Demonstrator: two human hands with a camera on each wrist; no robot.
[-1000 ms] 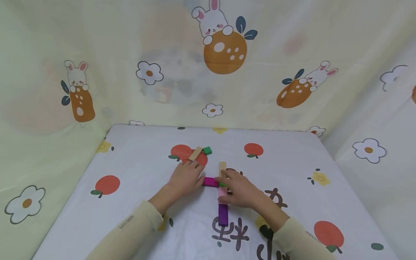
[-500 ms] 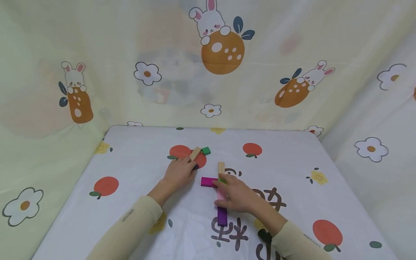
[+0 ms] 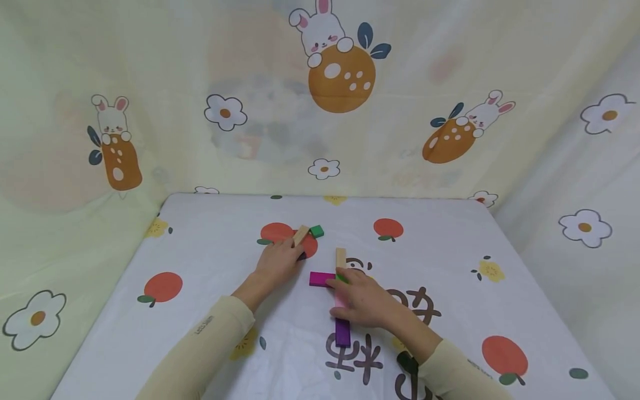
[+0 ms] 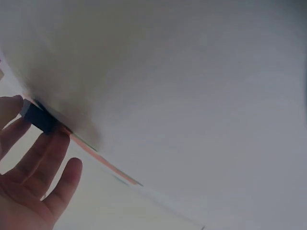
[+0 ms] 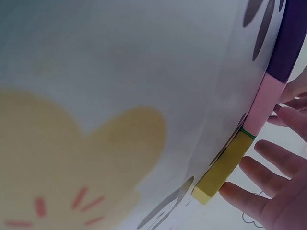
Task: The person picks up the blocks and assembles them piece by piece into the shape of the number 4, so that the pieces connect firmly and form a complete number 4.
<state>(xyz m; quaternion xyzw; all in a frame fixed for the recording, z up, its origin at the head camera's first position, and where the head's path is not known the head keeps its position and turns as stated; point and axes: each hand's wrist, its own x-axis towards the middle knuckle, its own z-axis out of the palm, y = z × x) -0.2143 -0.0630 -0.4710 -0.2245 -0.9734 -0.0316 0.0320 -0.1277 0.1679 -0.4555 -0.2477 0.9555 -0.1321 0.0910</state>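
Left hand [image 3: 280, 262] pinched a dark blue block [image 4: 41, 119] between thumb and fingers, just beside a tan block [image 3: 301, 235] on the white tablecloth [image 3: 430, 250], right hand [image 3: 364, 299] lay loose, fingers apart along a row of blocks [image 5: 263, 108], pink block [image 3: 340, 301] partly covered, purple block [image 3: 342, 333] at the near end.

On worktop [image 3: 210, 269]: row [image 3: 340, 300] partly under right hand [image 3: 364, 299]; left of row, side block [image 3: 321, 279]; farther behind, stick [image 3: 301, 235], then cube [image 3: 317, 231] rightward.
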